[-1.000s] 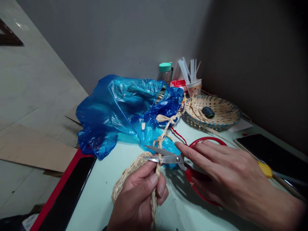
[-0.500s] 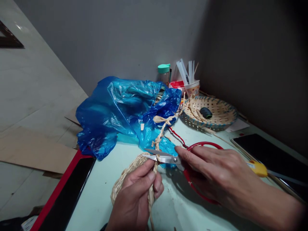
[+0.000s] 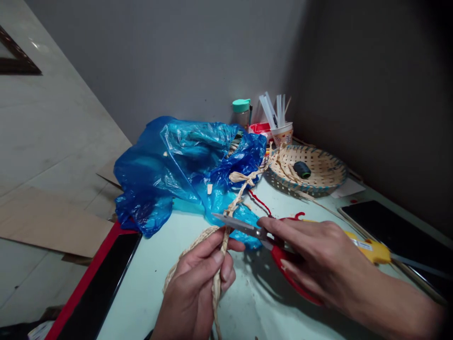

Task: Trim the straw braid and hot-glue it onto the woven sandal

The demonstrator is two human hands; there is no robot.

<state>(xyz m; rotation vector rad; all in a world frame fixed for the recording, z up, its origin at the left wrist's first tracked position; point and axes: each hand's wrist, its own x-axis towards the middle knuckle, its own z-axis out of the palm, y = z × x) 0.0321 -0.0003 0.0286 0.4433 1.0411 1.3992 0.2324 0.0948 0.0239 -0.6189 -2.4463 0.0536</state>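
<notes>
My left hand (image 3: pixel 201 274) pinches a braided straw cord (image 3: pixel 238 202) between thumb and fingers. The cord runs up from the hand toward the blue bag and hangs down below the palm. Behind my left fingers lies a coiled straw braid (image 3: pixel 189 245), partly hidden by the hand. My right hand (image 3: pixel 318 255) grips a pair of scissors (image 3: pixel 244 226) with red handles. Their blades are closed together and point left, lying across the cord just above my left fingertips. A small straw scrap (image 3: pixel 210 189) rests on the bag.
A crumpled blue plastic bag (image 3: pixel 170 165) spreads over the pale table (image 3: pixel 141 283). Behind are a green-lidded jar (image 3: pixel 241 112) and a paper cup (image 3: pixel 283 133) of clear sticks. A woven basket (image 3: pixel 329 165) holds a dark thread spool (image 3: pixel 302 169). A yellow-handled tool (image 3: pixel 378 252) and black phone (image 3: pixel 396 231) lie right.
The scissor blades, apart across the cord before, have closed, and the red handle loops have come together. A small straw bit beside the cord is no longer seen there.
</notes>
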